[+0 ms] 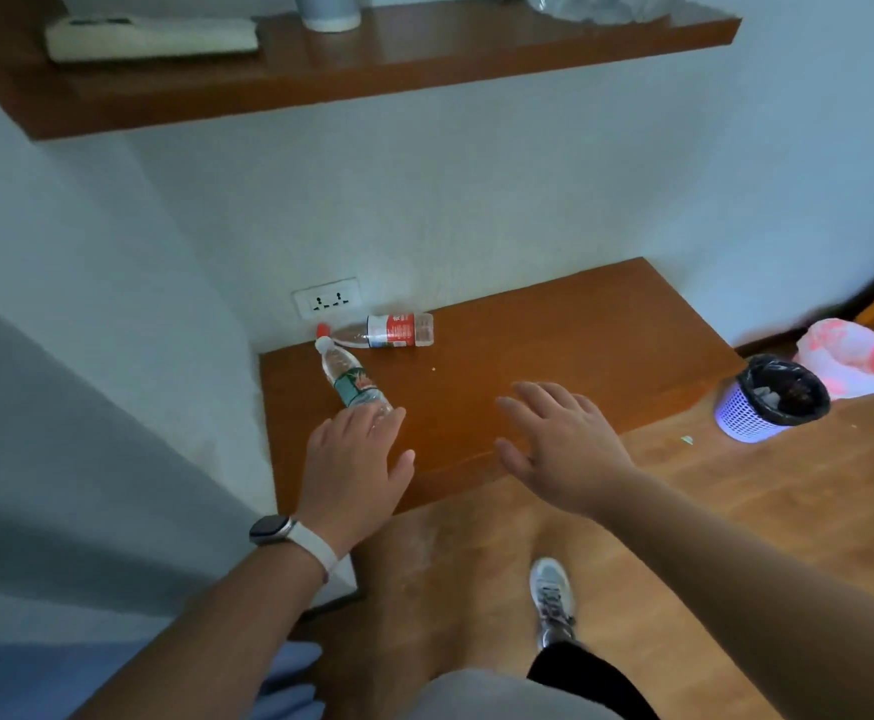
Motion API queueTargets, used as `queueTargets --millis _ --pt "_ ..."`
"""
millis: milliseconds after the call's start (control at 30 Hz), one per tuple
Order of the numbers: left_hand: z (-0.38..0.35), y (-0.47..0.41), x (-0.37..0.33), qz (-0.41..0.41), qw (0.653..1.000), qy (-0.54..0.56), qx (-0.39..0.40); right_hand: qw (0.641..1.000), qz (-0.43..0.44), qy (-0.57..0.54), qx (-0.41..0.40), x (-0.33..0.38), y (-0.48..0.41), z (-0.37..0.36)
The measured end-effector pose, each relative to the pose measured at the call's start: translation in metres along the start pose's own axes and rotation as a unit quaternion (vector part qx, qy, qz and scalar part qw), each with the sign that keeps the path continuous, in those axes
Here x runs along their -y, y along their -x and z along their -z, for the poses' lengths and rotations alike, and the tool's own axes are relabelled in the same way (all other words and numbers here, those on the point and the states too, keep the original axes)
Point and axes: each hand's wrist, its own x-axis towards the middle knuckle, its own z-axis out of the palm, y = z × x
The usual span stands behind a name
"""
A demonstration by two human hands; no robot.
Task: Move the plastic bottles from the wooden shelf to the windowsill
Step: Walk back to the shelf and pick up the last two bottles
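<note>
Two bottles lie on the low shelf (554, 345): green bottle (352, 379) at the left hand (354, 459), red bottle (388, 331) by the wall. Both hands spread, empty; right hand (562, 449) hovers. They look light, crushable, rollable — grip mid-body.

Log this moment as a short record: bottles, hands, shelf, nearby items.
lower shelf: wooden, holds both bottles
green-label bottle: lying down, white cap towards the wall
red-label bottle: lying along the wall, red cap to the left
left hand: open, fingers at the green-label bottle's base, no grip yet
right hand: open, empty, above the shelf's front edge
waste basket: on the floor, right of the shelf
windowsill: not in view
</note>
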Motion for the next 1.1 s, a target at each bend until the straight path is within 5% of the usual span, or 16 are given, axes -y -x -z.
queueTargets --millis 600,867,1100 --pt "-0.048 -0.13 -0.049 0.242 0.969 -0.054 0.008 0.972 0.232 -0.025 0.033 -0.126 -0.207 -0.017" --pt "-0.064 -0.133 -0.037 0.31 0.946 -0.085 0.047 0.954 0.294 -0.044 0.042 -0.119 -0.256 -0.045" --pt "-0.09 -0.148 -0.004 0.395 0.918 0.016 0.022 0.953 0.295 -0.025 0.07 -0.103 -0.282 -0.073"
